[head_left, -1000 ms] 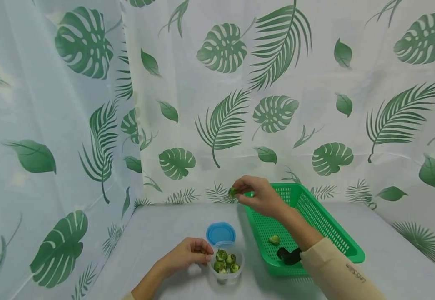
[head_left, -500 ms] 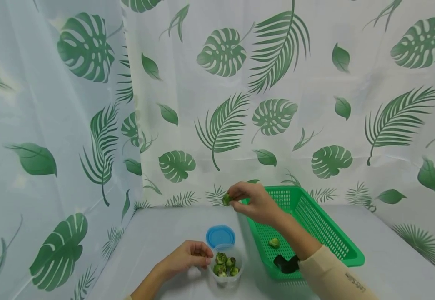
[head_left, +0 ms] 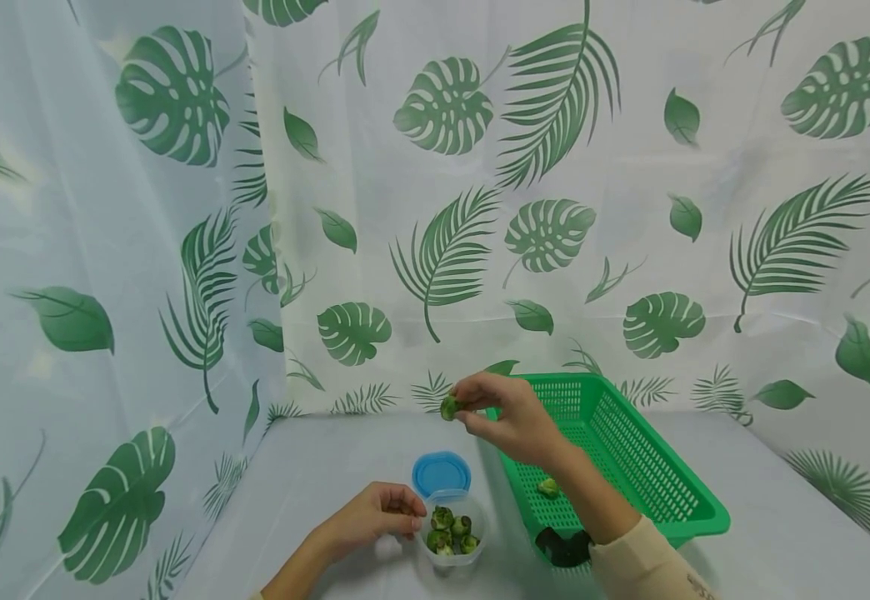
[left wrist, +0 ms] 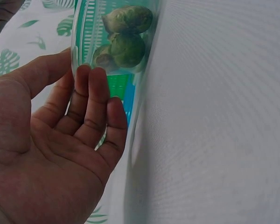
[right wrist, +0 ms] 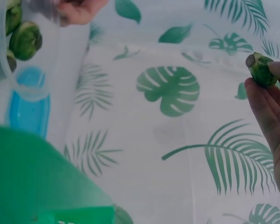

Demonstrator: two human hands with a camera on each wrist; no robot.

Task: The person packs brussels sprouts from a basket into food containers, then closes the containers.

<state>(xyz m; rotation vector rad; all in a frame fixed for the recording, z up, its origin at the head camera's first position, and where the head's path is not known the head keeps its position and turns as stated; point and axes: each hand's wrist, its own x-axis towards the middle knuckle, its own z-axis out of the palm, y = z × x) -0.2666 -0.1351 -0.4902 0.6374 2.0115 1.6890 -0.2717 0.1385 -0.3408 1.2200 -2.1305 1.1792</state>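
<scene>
My right hand (head_left: pixel 506 417) pinches a Brussels sprout (head_left: pixel 450 407) between thumb and fingertips, raised above the table at the basket's left side. In the right wrist view the cut stem end of this Brussels sprout (right wrist: pixel 260 69) faces away from the fingers. My left hand (head_left: pixel 378 518) rests beside a clear plastic container (head_left: pixel 477 510), its loosely bent fingertips right at the container's left wall. Several Brussels sprouts (head_left: pixel 442 518) lie inside. Seen from the left wrist, the fingertips (left wrist: pixel 99 77) overlap the lower edge of the clear container (left wrist: pixel 79 42).
Just behind the container lies a blue lid (head_left: pixel 441 473). To the right stands a green perforated basket (head_left: pixel 648 450) with one Brussels sprout (head_left: pixel 548 487) in it. A dark device (head_left: pixel 564 547) at the right wrist covers the basket's near corner. Leaf-printed sheeting (head_left: pixel 442 250) hangs behind.
My right hand has moved slightly left and down with the Brussels sprout, away from the basket. The left hand stays by the container. The whole head view has shifted slightly.
</scene>
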